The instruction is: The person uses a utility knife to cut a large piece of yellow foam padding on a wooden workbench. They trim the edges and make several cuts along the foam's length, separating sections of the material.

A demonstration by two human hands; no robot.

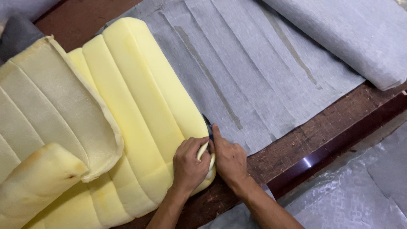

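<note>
**A:** So where's the action here? All that shows is a lot of yellow.

**B:** Bottom middle. The big ribbed foam cushion (pixel 140 110) lies flat on the wooden bench (pixel 313 131), running from about 11 o'clock down to 6 o'clock. Both hands sit at its lower right corner, right on the edge.

**A:** What's the left hand (pixel 189 163) doing?

**B:** Curled over the foam edge, fingers bent and pressing down, thumb tucked toward the other hand. Looks like it's pinning that corner so the soft foam doesn't squirm around.

**A:** And the right hand (pixel 229 159)?

**B:** Closed around something small and dark (pixel 208 126) that pokes out at 12 o'clock from the knuckles, index finger laid straight along it. Probably a blade or marker, but too little shows to tell. It runs right where the foam edge meets the grey fabric sheet (pixel 254 72).

**A:** That fabric's under the foam?

**B:** Seems so. It's spread flat with long creases, reaching off toward 1 o'clock, and the cushion lies on its left part. Makes sense if the foam shape is being followed onto it.

**A:** Other stuff?

**B:** A paler, older foam piece (pixel 55 106) flopped over the cushion at 9 o'clock, a rolled grey bundle (pixel 360 38) at 2 o'clock, and crinkly silvery sheeting (pixel 364 191) at 4 o'clock, off the bench.
</note>
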